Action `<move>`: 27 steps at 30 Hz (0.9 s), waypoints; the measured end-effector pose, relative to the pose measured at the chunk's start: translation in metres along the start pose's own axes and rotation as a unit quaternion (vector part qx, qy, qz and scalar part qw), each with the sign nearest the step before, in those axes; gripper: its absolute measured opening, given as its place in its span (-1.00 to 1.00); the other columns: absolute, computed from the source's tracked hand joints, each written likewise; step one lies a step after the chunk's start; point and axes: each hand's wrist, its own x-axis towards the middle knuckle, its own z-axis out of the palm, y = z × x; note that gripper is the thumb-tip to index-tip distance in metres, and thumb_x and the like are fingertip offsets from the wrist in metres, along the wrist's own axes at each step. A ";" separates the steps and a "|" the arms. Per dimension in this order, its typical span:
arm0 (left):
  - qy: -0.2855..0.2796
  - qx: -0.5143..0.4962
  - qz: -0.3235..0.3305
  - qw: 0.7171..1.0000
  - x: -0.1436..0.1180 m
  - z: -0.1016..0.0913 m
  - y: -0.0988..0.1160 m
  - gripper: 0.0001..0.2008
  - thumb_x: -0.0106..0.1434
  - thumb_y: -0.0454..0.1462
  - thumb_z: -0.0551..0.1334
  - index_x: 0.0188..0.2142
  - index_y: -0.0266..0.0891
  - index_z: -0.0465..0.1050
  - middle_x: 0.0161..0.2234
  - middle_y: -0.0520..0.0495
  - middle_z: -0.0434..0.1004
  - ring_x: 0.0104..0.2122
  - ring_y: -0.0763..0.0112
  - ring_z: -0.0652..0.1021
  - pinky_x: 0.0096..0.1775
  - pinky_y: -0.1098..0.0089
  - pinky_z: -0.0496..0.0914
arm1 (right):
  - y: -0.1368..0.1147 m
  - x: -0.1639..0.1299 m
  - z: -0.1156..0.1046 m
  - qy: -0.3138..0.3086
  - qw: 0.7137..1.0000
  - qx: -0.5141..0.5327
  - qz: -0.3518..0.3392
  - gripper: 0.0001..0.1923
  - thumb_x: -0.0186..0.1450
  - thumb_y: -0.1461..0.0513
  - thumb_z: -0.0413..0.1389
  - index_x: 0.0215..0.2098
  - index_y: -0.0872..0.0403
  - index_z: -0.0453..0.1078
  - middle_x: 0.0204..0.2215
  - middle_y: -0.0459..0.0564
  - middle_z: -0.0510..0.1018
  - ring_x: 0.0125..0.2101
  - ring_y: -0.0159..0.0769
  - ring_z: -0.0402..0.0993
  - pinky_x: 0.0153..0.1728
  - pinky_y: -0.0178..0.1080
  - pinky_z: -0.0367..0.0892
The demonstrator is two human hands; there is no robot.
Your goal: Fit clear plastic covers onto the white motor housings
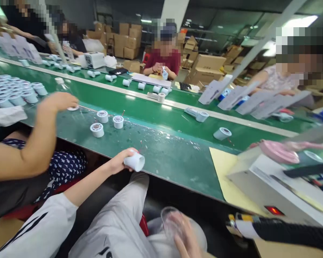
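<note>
My left hand point(121, 160) grips a white spool point(136, 161) at the near edge of the green table point(164, 154). Low over my lap, my right hand point(187, 238) holds a clear plastic piece point(170, 221); the image is blurred there. Three white spools point(107, 122) stand on the table beyond my left hand.
A neighbour's arm point(34, 143) reaches over the table at the left, toward a cluster of spools point(10, 91). A white machine point(280, 182) sits at the right on a yellow sheet point(226, 172). Other people sit across the table, with cardboard boxes point(129, 41) behind.
</note>
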 end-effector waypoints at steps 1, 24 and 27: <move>-0.069 -0.025 0.007 0.997 -0.006 0.016 -0.001 -0.44 0.37 0.08 -0.10 -0.05 -0.29 0.42 -0.19 -0.23 0.60 -0.36 0.25 0.61 -0.40 0.33 0.49 | -0.007 0.003 0.002 0.004 0.998 -0.053 -0.045 -0.59 0.34 -0.02 0.18 0.09 -0.11 0.55 0.10 0.16 0.49 0.12 0.15 0.50 0.11 0.14 0.48; -0.366 -0.016 0.274 0.889 -0.021 0.095 0.006 -0.37 0.06 -0.14 0.52 0.14 -0.10 0.53 0.12 -0.24 0.56 0.10 0.05 0.55 0.15 0.10 0.42 | -0.073 0.013 -0.006 0.070 0.997 0.009 -0.017 -0.65 0.33 0.06 0.27 -0.58 0.00 0.56 -0.27 0.06 0.67 -0.17 -0.10 0.64 -0.14 -0.11 0.55; -0.403 -0.085 0.182 0.893 -0.020 0.094 0.007 -0.34 0.10 -0.16 0.50 0.20 -0.13 0.47 0.12 -0.25 0.55 0.01 0.12 0.60 -0.04 0.23 0.52 | -0.075 0.015 -0.009 0.053 0.997 0.049 -0.016 -0.68 0.30 -0.02 0.30 -0.50 -0.04 0.62 -0.17 0.07 0.71 -0.09 -0.03 0.65 -0.06 -0.01 0.57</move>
